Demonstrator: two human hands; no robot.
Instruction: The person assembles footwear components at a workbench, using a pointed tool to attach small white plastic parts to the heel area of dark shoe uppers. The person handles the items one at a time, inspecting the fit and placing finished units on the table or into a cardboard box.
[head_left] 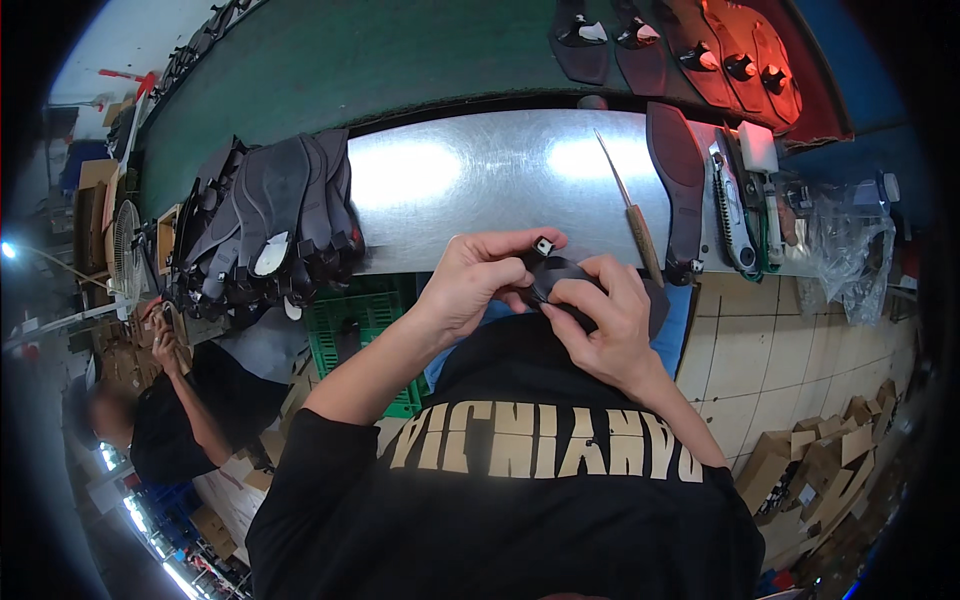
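A dark sole (558, 272) is held by both hands near the middle of the frame, in front of the near edge of a metal bench (500, 190). The left hand (470, 283) is closed in a pinch at the left side of the sole, with its forefinger stretched out beside a small pale buckle (544, 245). The sole is gripped from the right by the right hand (608, 312), its thumb and fingers bent over the surface; what lies between the fingertips cannot be told.

On the bench, right of centre, an awl (638, 230) with a wooden handle is laid at a slant. Beside it a loose sole (676, 160) is placed lengthwise, and farther right a utility knife (735, 215) is seen. A pile of soles (262, 190) is heaped at the left end of the bench, above a green crate (322, 345). At the upper right, more soles (715, 50) are set out, some lit red, on a green belt (400, 60). A co-worker (185, 425) is seen at the lower left, with a hand raised. Cardboard boxes (815, 465) are stacked at the lower right.
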